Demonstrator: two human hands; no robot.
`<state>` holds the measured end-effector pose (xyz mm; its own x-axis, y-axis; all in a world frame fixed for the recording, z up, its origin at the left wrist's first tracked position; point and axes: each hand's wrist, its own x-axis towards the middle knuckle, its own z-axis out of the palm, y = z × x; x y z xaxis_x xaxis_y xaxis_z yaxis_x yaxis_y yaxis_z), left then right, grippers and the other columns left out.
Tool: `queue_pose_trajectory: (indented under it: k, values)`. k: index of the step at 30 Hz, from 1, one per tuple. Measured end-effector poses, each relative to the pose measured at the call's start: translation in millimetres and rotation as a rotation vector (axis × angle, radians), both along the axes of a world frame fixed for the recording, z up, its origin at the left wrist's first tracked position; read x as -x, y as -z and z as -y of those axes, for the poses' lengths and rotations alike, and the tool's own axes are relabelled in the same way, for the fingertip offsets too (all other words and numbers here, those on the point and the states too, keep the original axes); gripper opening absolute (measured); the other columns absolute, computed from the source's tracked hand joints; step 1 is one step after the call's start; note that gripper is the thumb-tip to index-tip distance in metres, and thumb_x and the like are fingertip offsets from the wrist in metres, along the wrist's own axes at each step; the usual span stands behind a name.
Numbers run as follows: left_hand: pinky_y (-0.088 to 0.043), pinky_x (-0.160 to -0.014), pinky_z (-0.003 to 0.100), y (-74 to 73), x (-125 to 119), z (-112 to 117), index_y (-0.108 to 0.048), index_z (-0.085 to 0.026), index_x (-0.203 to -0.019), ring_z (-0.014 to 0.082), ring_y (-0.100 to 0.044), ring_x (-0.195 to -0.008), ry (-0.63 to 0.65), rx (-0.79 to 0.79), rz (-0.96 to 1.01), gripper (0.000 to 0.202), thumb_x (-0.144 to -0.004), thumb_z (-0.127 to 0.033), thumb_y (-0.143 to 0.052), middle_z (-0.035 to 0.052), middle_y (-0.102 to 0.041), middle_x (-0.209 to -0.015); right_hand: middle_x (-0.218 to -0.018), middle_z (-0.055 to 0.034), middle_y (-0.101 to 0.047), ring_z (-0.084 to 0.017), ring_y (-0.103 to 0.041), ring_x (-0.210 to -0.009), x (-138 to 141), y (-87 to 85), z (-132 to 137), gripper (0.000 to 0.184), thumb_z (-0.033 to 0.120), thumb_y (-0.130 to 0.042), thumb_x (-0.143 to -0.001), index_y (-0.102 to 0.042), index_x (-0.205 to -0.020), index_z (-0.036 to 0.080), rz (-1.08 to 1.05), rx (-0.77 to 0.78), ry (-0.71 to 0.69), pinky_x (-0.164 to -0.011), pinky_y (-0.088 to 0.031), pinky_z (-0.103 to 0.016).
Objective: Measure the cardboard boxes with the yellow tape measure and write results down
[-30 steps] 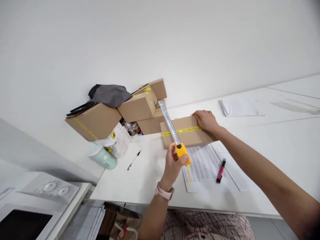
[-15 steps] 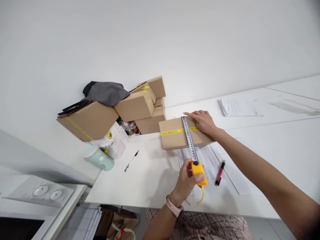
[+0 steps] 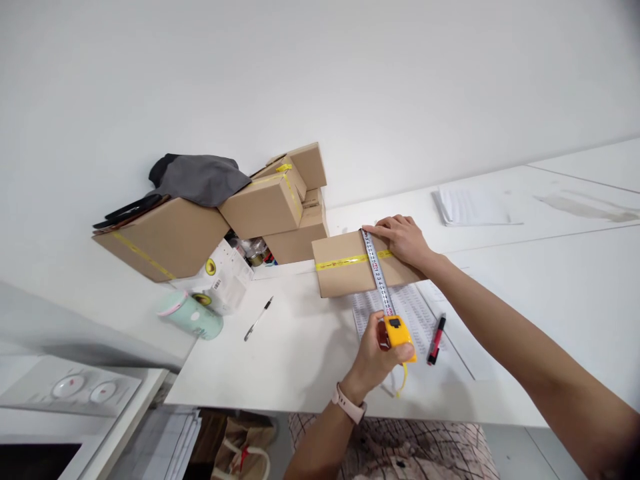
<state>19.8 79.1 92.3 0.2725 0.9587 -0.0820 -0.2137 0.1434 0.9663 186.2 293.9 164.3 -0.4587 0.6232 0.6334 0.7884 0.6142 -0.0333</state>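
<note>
A closed cardboard box [image 3: 340, 279] with yellow tape along its top lies partly over printed sheets [image 3: 403, 310]. My left hand [image 3: 373, 360] is wrapped round the yellow case of a tape measure [image 3: 401, 339], just in front of the box. Its metal blade [image 3: 377, 275] runs out across the box top to the far edge. There my right hand [image 3: 406, 241] grips the box from above, one finger at the blade's end. The undersides of the right fingers are hidden. A red and black pen [image 3: 437, 340] lies on the paper right of the case.
More cardboard boxes [image 3: 265, 210] are stacked at the back left, with a grey cloth [image 3: 200, 179] on top. A mint cylindrical container [image 3: 193, 319] lies near the table's left end. A pen [image 3: 259, 319] is on the white table [image 3: 295, 347]. Papers [image 3: 473, 205] lie at the back right.
The camera view has shifted slightly, moving most things a little left. The tape measure's case has tilted slightly, showing more of its dark button. Both hands keep their holds; the blade still spans the box.
</note>
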Motion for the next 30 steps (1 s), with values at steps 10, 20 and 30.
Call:
queue_pose_trajectory:
  k: [10,20,30]
  values:
    - [-0.055,-0.076,0.030,-24.2,-6,-27,-0.053,-0.021,-0.121,0.0209,-0.064,-0.098,-0.093,-0.077,0.030,0.061,-0.073,-0.041,-0.084,0.0059,-0.065,-0.105,-0.117,-0.0078,-0.070,-0.026,-0.051,-0.100,0,1.5,4,0.058,0.005,-0.043,-0.093,-0.067,-0.138,0.033,-0.042,-0.020,-0.006,-0.088,-0.033,-0.040]
    - [-0.056,-0.081,0.033,-10.9,-4,-14,-0.049,-0.025,-0.129,0.0193,-0.063,-0.093,-0.093,-0.147,-0.118,0.072,-0.068,-0.032,-0.086,0.0060,-0.065,-0.113,-0.109,-0.0114,-0.071,-0.029,-0.052,-0.099,5,-2.2,13,0.045,0.032,-0.035,-0.105,-0.064,-0.139,0.024,-0.071,-0.029,0.078,-0.090,-0.035,-0.044]
    - [-0.055,-0.093,0.038,67.9,29,56,-0.042,-0.024,-0.137,0.0220,-0.064,-0.101,-0.090,-0.067,-0.266,0.087,-0.062,-0.022,-0.085,0.0078,-0.065,-0.119,-0.116,-0.0095,-0.071,-0.028,-0.055,-0.104,8,38.1,94,0.041,0.051,-0.052,-0.100,-0.066,-0.126,0.024,-0.169,-0.202,0.180,-0.096,-0.032,-0.043]
